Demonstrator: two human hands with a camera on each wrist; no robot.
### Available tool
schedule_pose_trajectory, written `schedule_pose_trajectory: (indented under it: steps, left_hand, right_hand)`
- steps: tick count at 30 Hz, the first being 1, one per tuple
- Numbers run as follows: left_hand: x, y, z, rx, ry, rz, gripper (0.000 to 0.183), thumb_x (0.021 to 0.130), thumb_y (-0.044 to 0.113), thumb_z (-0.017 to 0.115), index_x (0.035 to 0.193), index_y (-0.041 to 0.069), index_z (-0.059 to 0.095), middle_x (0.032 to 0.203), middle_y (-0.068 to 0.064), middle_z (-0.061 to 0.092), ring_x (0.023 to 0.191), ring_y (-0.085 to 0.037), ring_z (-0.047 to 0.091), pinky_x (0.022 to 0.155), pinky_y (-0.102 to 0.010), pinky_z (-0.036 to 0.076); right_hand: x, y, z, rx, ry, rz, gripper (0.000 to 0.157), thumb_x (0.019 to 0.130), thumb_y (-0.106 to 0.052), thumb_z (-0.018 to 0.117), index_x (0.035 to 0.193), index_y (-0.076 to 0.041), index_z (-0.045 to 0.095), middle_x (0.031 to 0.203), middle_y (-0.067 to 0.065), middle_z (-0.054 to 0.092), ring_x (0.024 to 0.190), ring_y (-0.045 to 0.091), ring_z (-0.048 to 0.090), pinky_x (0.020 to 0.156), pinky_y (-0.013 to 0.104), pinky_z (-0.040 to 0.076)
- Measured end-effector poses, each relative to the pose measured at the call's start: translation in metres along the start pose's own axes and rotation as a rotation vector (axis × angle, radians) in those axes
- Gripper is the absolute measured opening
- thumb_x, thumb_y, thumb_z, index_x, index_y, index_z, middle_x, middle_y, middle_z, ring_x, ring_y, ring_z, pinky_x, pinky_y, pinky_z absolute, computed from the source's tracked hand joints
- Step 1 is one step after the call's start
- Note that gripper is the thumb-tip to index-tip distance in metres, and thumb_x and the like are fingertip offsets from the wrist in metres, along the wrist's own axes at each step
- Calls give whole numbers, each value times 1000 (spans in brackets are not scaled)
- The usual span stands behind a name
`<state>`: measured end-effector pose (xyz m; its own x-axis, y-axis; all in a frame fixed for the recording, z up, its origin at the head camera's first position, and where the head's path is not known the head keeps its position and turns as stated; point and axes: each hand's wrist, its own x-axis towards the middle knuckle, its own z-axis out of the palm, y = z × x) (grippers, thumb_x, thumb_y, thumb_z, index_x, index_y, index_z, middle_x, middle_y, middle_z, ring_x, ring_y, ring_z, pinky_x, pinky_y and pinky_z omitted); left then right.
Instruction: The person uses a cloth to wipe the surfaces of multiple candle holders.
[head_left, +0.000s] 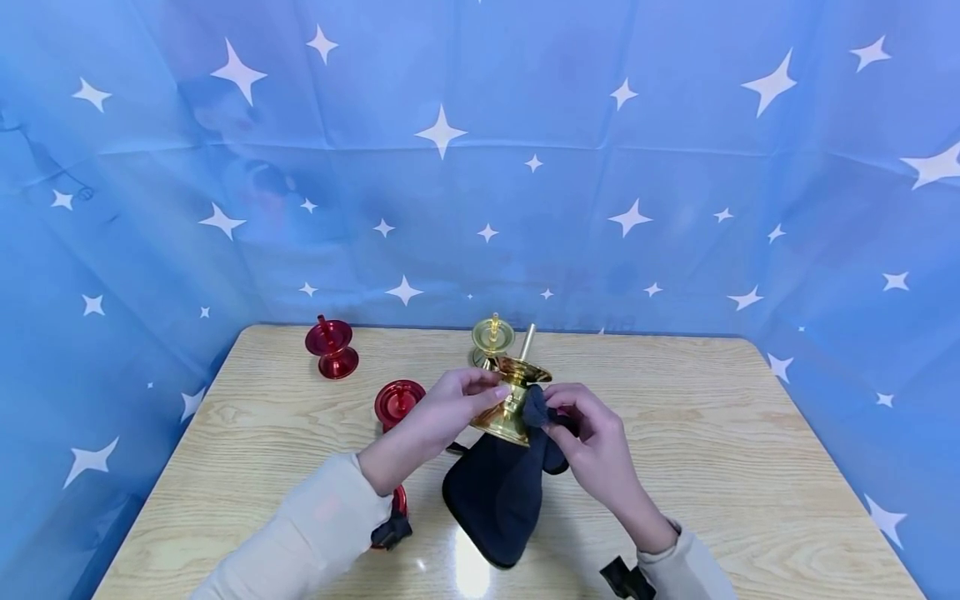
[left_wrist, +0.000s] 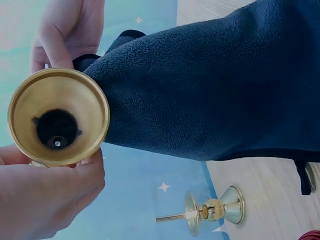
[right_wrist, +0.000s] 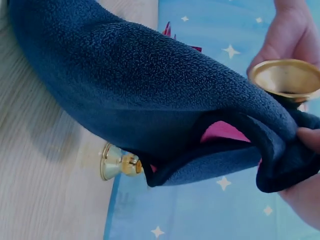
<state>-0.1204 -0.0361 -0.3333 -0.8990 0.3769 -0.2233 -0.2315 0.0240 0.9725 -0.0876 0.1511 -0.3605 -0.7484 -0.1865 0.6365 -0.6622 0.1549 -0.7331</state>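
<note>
My left hand (head_left: 438,421) grips a shiny gold candle holder (head_left: 507,417) by its flared lower body. The holder is raised above the table, with its thin stem tilted up and to the right. In the left wrist view the hollow underside of the candle holder (left_wrist: 90,122) faces the camera. My right hand (head_left: 596,446) pinches a bunched part of a dark navy plush cloth (head_left: 491,500) at the holder's right side. The rest of the cloth hangs below. Black edging and a pink inner side of the cloth (right_wrist: 225,131) show in the right wrist view.
A second gold candle holder (head_left: 493,335) stands behind the held one. Red candle holders stand on the left: one at the back (head_left: 337,362), one by my left forearm (head_left: 397,402), another partly hidden under the sleeve (head_left: 401,500). A blue star-patterned curtain (head_left: 555,200) borders the wooden table (head_left: 712,450).
</note>
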Motion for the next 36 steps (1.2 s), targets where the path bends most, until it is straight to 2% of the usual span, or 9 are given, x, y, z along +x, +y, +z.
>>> schedule_pose_trajectory:
  steps: [4, 8, 19, 25, 29, 33, 36]
  left_hand:
    - [0, 1, 1, -19, 3, -9, 28, 91, 12, 57, 110, -7, 53, 100, -11, 55, 86, -16, 53, 75, -25, 48]
    - [0, 2, 3, 14, 19, -13, 30, 87, 13, 62, 109, -6, 54, 96, -10, 56, 84, -16, 53, 70, -24, 49]
    - [-2, 1, 0, 14, 4, 15, 34, 83, 15, 67, 112, 0, 56, 105, -10, 58, 91, -18, 55, 70, -27, 50]
    - [1, 0, 4, 122, 74, 0, 33, 83, 14, 68, 110, -2, 57, 102, -10, 58, 90, -19, 56, 71, -29, 52]
    - [4, -2, 9, 165, 116, -7, 30, 83, 10, 67, 107, -4, 56, 97, -11, 58, 87, -18, 57, 71, -28, 52]
    - [5, -6, 11, 176, 93, 12, 22, 87, 7, 62, 103, -6, 55, 92, -10, 58, 82, -16, 55, 68, -25, 49]
    - [4, -7, 9, 119, 39, 18, 20, 91, 7, 56, 104, -8, 54, 91, -9, 56, 80, -14, 53, 68, -22, 47]
  right_hand:
    - [0, 2, -2, 5, 3, 19, 36, 66, 32, 53, 90, 6, 57, 97, 21, 56, 93, 13, 56, 78, 19, 49]
    - [0, 3, -2, 12, -4, 22, 35, 67, 31, 54, 90, 5, 56, 96, 21, 56, 93, 14, 56, 78, 19, 49]
    - [-2, 4, -2, -8, -4, 51, 35, 64, 31, 54, 88, 6, 57, 95, 20, 56, 91, 10, 56, 78, 17, 49]
    - [1, -5, 0, -1, -5, 10, 35, 66, 31, 55, 89, 4, 58, 96, 21, 56, 91, 14, 57, 75, 18, 50]
    - [4, -13, 2, -41, -15, -31, 37, 66, 31, 56, 90, 2, 59, 98, 18, 57, 91, 16, 58, 73, 19, 50]
    - [6, -19, 3, -87, -27, -59, 38, 66, 30, 57, 90, 1, 59, 99, 17, 58, 90, 19, 58, 72, 20, 52]
    - [6, -19, 2, -88, -27, -59, 38, 66, 30, 57, 91, 1, 59, 100, 17, 58, 90, 18, 58, 71, 20, 51]
